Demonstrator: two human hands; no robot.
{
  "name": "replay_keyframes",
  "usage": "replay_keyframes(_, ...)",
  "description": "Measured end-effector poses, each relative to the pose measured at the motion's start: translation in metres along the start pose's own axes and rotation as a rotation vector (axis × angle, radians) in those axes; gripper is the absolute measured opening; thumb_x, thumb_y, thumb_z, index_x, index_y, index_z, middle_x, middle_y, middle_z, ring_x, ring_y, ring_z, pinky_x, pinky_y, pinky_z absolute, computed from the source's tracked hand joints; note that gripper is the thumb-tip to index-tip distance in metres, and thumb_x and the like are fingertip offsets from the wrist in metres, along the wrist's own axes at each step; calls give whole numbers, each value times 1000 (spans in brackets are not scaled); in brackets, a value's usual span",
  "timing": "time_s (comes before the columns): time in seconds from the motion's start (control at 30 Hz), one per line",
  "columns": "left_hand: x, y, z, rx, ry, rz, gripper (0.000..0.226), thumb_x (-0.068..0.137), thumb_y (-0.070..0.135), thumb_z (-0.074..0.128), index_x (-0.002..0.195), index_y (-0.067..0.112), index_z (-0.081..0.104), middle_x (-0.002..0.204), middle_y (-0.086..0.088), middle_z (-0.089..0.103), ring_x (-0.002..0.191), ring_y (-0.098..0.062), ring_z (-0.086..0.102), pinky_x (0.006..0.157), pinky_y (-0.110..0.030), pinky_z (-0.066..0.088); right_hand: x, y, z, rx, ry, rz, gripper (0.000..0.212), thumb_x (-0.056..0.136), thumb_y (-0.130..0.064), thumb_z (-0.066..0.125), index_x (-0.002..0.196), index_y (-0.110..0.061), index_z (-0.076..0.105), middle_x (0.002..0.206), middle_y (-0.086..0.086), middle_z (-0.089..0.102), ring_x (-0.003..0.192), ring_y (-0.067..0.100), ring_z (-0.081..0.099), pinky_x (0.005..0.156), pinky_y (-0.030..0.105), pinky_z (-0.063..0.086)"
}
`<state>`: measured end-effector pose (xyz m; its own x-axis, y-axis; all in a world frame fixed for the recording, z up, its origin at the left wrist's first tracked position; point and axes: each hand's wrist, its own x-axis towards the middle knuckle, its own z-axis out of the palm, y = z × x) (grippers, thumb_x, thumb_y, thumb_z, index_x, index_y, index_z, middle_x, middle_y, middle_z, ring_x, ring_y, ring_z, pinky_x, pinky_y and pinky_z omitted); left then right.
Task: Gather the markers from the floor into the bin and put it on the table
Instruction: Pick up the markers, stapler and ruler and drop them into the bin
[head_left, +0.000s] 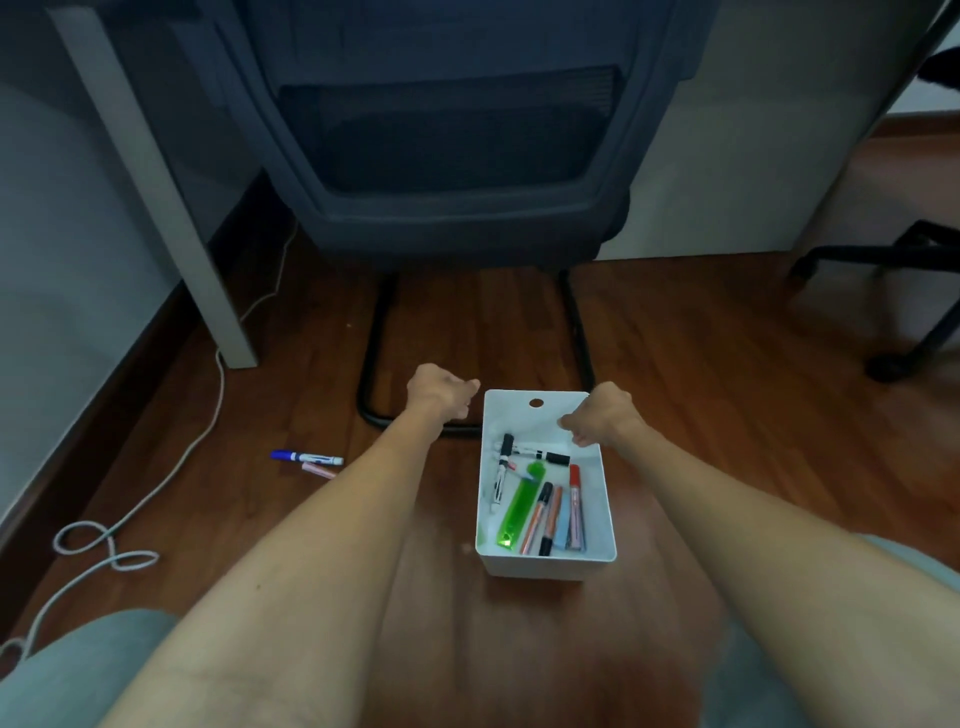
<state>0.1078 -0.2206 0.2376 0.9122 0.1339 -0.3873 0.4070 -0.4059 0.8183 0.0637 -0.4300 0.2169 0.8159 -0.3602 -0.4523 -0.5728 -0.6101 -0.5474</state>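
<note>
Markers lie in two places: most are inside the white bin (545, 564), and two remain on the wooden floor (727, 415). The bin stands on the floor, directly below the right hand (602, 415) and just right of the left hand (439, 392). Its far wall carries a round hole.

Right hand: positioned over the far right corner of the bin, fingers curled downward and loosely spread; nothing is visibly held. Whether it touches the rim cannot be told.

Left hand: positioned just outside the far left corner of the bin, fingers curled, nothing visibly held.

Bin contents, near side of the right hand: a red-capped marker (574, 506), a black-capped marker (540, 457), a green piece (517, 512) and further markers lying lengthwise.

Floor, left of the left forearm: a blue-capped marker (306, 458) with a pink marker (318, 471) just beside it, both well apart from the bin. A white cable (104, 540) runs further left. A chair's black base bar (371, 358) lies beyond both hands.
</note>
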Motion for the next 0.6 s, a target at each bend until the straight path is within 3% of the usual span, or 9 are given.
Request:
replay_keyframes(0.1, -1, -8, -23, -2, 9, -36, 20, 85, 23, 73, 85, 5, 68, 92, -13, 74, 82, -22, 74, 88, -35, 60, 3, -18, 5, 8, 11, -49, 35, 79, -31, 78, 95, -1, 68, 97, 12, 73, 78, 20, 74, 78, 36, 62)
replay_keyframes(0.27, 19, -21, -86, -49, 85, -126, 20, 82, 17, 76, 78, 4, 62, 88, -16, 73, 78, -25, 73, 87, -39, 61, 7, -68, 24, 95, -44, -179, 32, 79, -26, 80, 94, 2, 72, 96, 17, 73, 83, 24, 74, 82, 40, 62)
replay_keyframes(0.4, 55, -48, -120, -102, 133, -182, 29, 82, 14, 76, 97, -10, 68, 86, -20, 72, 76, -30, 72, 86, -42, 61, 16, -102, 59, 109, -48, -206, 24, 85, -22, 75, 91, 1, 74, 93, 16, 74, 76, 20, 73, 78, 30, 60)
replay_keyframes(0.5, 70, -93, -133, -137, 159, -241, 18, 82, 14, 75, 81, -2, 66, 87, -19, 73, 70, -27, 74, 79, -40, 63, 19, -125, 102, 50, -100, -260, 23, 88, -19, 71, 94, 3, 75, 89, 18, 76, 69, 20, 71, 73, 24, 56)
replay_keyframes(0.57, 80, -130, -140, -166, 153, -311, 22, 83, 14, 73, 68, 6, 59, 76, -15, 69, 49, -18, 69, 60, -30, 63, 21, -141, 131, -7, -109, -293, 26, 89, -19, 68, 96, 5, 75, 89, 20, 76, 78, 26, 74, 82, 29, 58)
replay_keyframes(0.6, 85, -151, -141, -190, 152, -340, 22, 80, 14, 74, 67, 7, 59, 76, -18, 70, 52, -20, 71, 60, -30, 62, 19, -148, 143, -34, -123, -300, 26, 90, -19, 68, 95, 5, 75, 88, 20, 76, 80, 28, 74, 86, 33, 58)
